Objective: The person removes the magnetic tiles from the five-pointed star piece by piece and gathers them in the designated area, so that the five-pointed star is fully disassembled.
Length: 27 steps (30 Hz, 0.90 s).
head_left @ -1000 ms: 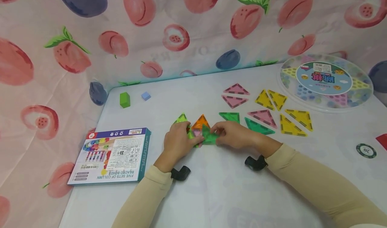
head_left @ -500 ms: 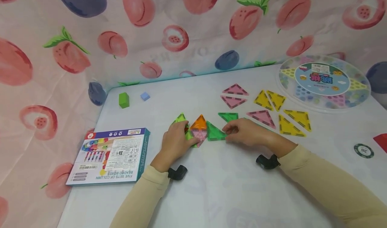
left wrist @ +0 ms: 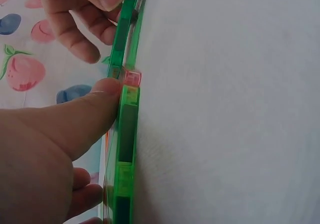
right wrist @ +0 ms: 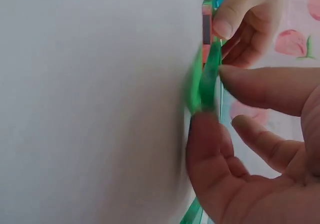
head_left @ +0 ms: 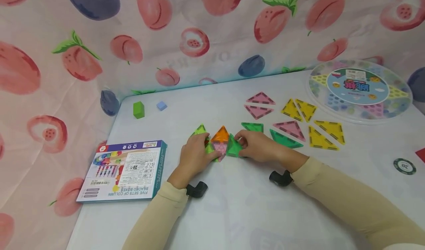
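My right hand (head_left: 257, 145) pinches a green triangular magnetic tile (head_left: 233, 145) between thumb and fingers. In the right wrist view this green tile (right wrist: 210, 79) is tilted a little off the table. Its left corner is right beside a pink tile (head_left: 220, 146), which lies below an orange triangular tile (head_left: 220, 135). My left hand (head_left: 196, 150) holds the joined tiles from the left, with its thumb at the pink tile and its fingers over lime-green tiles (head_left: 200, 130). In the left wrist view the thumb presses near the edge of a lime-green tile (left wrist: 128, 129). The left fingers partly cover these tiles.
Loose green (head_left: 285, 139), pink (head_left: 259, 111) and yellow (head_left: 322, 137) triangles lie right of the hands. A flat box (head_left: 123, 170) is at the left, with a green block (head_left: 138, 110) and blue block (head_left: 161, 106) behind. A round game board (head_left: 315, 102) stands back right.
The right hand slid the green tile right, away from the pink and orange tiles, then brought it back against them, turned to a different angle. The left hand stayed in place.
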Each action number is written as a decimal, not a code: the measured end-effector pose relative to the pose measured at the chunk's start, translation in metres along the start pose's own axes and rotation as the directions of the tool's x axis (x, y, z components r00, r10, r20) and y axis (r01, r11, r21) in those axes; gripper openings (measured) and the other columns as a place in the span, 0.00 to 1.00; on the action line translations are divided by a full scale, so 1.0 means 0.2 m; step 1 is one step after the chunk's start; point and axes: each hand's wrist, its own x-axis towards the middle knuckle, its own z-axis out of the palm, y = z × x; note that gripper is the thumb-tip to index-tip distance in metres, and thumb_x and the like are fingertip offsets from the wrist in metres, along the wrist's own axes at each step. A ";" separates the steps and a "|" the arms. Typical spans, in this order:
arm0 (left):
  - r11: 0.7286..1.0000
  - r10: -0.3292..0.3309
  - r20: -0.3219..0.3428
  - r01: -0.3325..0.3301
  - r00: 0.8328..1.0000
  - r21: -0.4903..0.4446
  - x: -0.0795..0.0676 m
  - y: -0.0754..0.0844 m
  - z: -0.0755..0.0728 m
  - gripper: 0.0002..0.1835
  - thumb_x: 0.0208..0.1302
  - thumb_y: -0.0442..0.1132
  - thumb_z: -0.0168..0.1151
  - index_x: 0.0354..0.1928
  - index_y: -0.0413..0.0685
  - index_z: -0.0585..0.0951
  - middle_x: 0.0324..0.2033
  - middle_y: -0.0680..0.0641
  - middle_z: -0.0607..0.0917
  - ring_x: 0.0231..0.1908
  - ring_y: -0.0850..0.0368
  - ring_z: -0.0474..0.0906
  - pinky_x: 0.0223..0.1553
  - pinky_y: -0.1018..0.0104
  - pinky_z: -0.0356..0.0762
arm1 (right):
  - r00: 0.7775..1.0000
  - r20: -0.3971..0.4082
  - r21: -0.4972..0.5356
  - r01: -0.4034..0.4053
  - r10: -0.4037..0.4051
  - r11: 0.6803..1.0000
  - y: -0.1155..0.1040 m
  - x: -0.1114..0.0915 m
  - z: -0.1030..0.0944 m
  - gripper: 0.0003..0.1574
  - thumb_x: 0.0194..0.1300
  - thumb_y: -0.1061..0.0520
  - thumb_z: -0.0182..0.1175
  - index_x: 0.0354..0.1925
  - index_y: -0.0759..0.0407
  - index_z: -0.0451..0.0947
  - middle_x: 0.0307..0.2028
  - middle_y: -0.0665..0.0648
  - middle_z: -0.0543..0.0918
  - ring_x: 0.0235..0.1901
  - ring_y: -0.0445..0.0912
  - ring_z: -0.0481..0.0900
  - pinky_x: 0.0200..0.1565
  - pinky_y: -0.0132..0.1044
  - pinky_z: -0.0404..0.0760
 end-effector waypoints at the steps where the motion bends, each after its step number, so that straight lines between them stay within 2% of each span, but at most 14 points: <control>1: 1.000 0.004 -0.003 -0.004 1.000 0.004 0.00 0.00 0.00 0.38 0.46 0.61 0.64 0.56 0.47 0.70 0.50 0.49 0.74 0.49 0.54 0.66 0.45 0.53 0.67 | 1.000 0.002 0.012 -0.003 0.003 1.000 -0.01 0.00 0.00 0.29 0.54 0.56 0.64 0.53 0.55 0.67 0.42 0.53 0.73 0.36 0.44 0.72 0.40 0.37 0.73; 3: 1.000 0.010 -0.008 -0.010 1.000 0.011 0.00 -0.01 0.00 0.38 0.46 0.61 0.64 0.56 0.47 0.70 0.50 0.49 0.73 0.50 0.54 0.66 0.45 0.52 0.67 | 1.000 0.007 0.020 -0.006 0.006 1.000 -0.02 0.01 0.01 0.33 0.52 0.54 0.65 0.56 0.55 0.66 0.45 0.54 0.73 0.35 0.44 0.72 0.40 0.38 0.73; 6: 1.000 0.012 -0.011 -0.012 1.000 0.018 0.01 -0.01 0.01 0.38 0.46 0.62 0.64 0.56 0.47 0.70 0.50 0.49 0.73 0.50 0.54 0.66 0.45 0.52 0.67 | 1.000 0.015 -0.017 -0.002 0.003 1.000 -0.05 0.03 0.02 0.42 0.48 0.51 0.68 0.60 0.54 0.62 0.50 0.57 0.72 0.40 0.47 0.72 0.44 0.41 0.72; 9: 1.000 0.010 -0.008 -0.010 1.000 0.018 0.00 -0.01 0.01 0.38 0.46 0.62 0.64 0.57 0.47 0.70 0.50 0.49 0.73 0.50 0.54 0.66 0.45 0.52 0.67 | 1.000 0.027 -0.073 0.002 0.000 0.997 -0.06 0.04 0.02 0.47 0.47 0.51 0.69 0.63 0.53 0.59 0.50 0.57 0.73 0.45 0.48 0.71 0.48 0.44 0.70; 15: 1.000 0.009 -0.005 -0.009 1.000 0.015 0.00 0.00 0.00 0.38 0.46 0.61 0.64 0.56 0.47 0.70 0.50 0.49 0.74 0.49 0.53 0.66 0.45 0.52 0.68 | 0.996 0.086 -0.091 -0.002 0.010 0.996 -0.05 0.05 0.04 0.47 0.49 0.53 0.68 0.64 0.46 0.58 0.38 0.52 0.72 0.36 0.46 0.69 0.36 0.37 0.73; 19: 1.000 0.010 -0.007 -0.010 1.000 0.012 -0.01 0.00 0.00 0.38 0.46 0.61 0.65 0.57 0.47 0.70 0.51 0.48 0.73 0.50 0.53 0.66 0.46 0.51 0.67 | 0.994 0.108 -0.081 0.008 0.001 0.997 -0.04 0.03 0.04 0.46 0.50 0.53 0.67 0.64 0.44 0.57 0.36 0.51 0.72 0.35 0.46 0.69 0.33 0.35 0.73; 22: 1.000 0.005 -0.003 -0.005 1.000 0.011 -0.01 0.00 0.00 0.38 0.46 0.61 0.65 0.57 0.47 0.70 0.51 0.48 0.73 0.51 0.53 0.66 0.47 0.51 0.67 | 0.995 0.097 -0.087 0.013 -0.004 0.996 -0.02 0.01 0.02 0.45 0.51 0.53 0.67 0.64 0.44 0.57 0.36 0.51 0.72 0.34 0.46 0.69 0.33 0.35 0.73; 27: 1.000 -0.020 0.005 0.020 1.000 0.006 -0.01 -0.01 0.00 0.39 0.46 0.61 0.65 0.58 0.48 0.69 0.52 0.48 0.73 0.51 0.53 0.66 0.47 0.51 0.66 | 1.000 0.025 -0.127 0.021 -0.018 0.992 0.04 -0.03 -0.03 0.46 0.52 0.55 0.66 0.65 0.47 0.55 0.36 0.51 0.72 0.33 0.46 0.69 0.32 0.35 0.73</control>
